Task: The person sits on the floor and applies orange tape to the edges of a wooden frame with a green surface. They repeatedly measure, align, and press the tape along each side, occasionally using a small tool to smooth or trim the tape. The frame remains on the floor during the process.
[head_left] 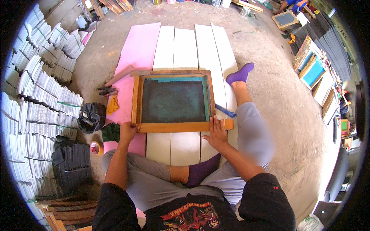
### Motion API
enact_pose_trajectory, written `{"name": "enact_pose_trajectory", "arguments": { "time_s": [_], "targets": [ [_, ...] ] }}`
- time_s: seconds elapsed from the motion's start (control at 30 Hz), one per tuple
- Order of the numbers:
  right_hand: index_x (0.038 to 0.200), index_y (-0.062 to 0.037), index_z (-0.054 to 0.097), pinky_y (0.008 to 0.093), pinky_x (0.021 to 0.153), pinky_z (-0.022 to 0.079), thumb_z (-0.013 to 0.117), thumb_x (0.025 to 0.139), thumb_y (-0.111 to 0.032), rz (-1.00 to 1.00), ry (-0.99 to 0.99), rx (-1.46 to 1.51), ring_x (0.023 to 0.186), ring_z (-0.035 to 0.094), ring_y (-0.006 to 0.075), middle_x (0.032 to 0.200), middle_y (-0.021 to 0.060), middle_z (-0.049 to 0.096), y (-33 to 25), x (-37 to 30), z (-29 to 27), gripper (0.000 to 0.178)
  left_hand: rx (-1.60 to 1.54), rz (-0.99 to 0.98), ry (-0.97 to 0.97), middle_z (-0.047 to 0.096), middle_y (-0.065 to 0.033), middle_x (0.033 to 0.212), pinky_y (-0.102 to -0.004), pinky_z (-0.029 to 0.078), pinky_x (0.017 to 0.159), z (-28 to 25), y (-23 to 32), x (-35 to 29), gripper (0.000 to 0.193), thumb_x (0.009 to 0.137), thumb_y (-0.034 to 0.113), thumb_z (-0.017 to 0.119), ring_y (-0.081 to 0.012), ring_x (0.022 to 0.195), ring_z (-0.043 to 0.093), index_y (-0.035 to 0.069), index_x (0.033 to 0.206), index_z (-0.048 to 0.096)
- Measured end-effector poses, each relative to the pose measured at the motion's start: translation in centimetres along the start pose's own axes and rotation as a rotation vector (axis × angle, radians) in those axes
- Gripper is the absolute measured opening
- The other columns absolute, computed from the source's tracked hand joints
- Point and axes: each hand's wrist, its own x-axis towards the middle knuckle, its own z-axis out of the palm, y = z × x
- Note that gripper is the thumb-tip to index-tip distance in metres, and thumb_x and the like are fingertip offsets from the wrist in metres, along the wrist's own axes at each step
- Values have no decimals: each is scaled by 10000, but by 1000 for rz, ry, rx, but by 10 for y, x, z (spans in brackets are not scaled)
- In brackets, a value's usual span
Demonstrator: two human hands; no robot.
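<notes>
A wooden frame with dark green mesh stretched in it, like a printing screen (173,101), lies on the boards between my legs. A lighter orange wooden strip (169,127) runs along its near side and juts past the right corner. I cannot tell whether it is fixed on. My left hand (129,132) is closed round the near left corner, its fingertips pressed on the wood. My right hand (216,134) lies on the strip near the right corner, fingers stretched out and thumb apart. A blue-handled tool (225,111) sits just right of the frame, partly hidden under it.
Pink and white boards (185,46) cover the floor here. To the left are pliers (108,91), a yellow cloth (113,104), a black plastic bag (91,117) and a tape roll (96,148). Stacked bundles (42,92) line the left; more frames (313,71) lean right. Another person sits far right.
</notes>
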Motion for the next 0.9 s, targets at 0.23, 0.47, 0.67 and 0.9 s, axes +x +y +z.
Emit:
{"name": "enact_pose_trajectory", "arguments": {
  "time_s": [0.23, 0.47, 0.67, 0.9],
  "targets": [
    [1559, 69, 225, 533, 1241, 90, 542, 920, -645, 83, -33, 147, 1542, 157, 360, 1615, 257, 261, -8, 4, -10, 1009, -11, -29, -37, 735, -187, 767, -371, 551, 656, 5, -33, 10, 284, 751, 199, 865, -231, 696, 726, -30, 887, 765],
    [1187, -65, 642, 524, 1027, 448, 682, 895, -345, 310, 120, 304, 1218, 559, 368, 1259, 185, 625, 42, 49, -47, 406, -47, -72, -59, 745, -161, 758, -358, 555, 673, -3, -19, 6, 280, 745, 190, 865, -211, 691, 727, -25, 897, 772],
    [1150, -72, 647, 483, 937, 549, 726, 856, -261, 464, -235, 306, 1145, 648, 348, 1208, 169, 671, 93, 98, -25, 358, -26, -83, -28, 748, -149, 768, -351, 547, 667, -2, -16, 5, 258, 740, 168, 868, -194, 680, 709, -31, 867, 763],
    [1214, -50, 618, 499, 916, 571, 594, 945, -168, 388, -365, 283, 1106, 690, 368, 1147, 185, 708, 107, 107, -30, 294, -67, -106, -56, 747, -153, 773, -354, 550, 681, -1, -19, 8, 255, 742, 166, 868, -206, 693, 713, -22, 882, 769]
  ]
}}
